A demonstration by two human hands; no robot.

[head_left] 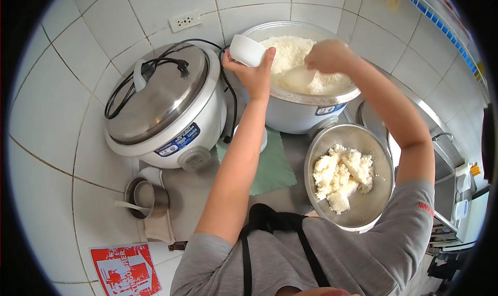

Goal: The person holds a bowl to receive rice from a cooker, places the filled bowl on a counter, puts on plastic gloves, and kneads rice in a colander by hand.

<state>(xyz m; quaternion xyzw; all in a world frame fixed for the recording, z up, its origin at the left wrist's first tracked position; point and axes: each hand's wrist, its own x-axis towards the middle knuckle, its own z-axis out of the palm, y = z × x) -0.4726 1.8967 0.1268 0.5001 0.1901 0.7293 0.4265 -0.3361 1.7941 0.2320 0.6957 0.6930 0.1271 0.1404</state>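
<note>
My left hand is closed around a small white bowl, held tilted at the left rim of a large open rice cooker. What the bowl holds, if anything, is hidden. White rice fills much of the cooker. Over its right side, my right hand grips a pale rice paddle, whose blade touches the rice. Nearer my body, a metal mixing bowl contains several clumps of cooked rice.
A second rice cooker stands lidded at left, its black cord lying on top. A small metal pot with a pale utensil sits below it. A green cloth covers part of the metal counter. A sink is at right.
</note>
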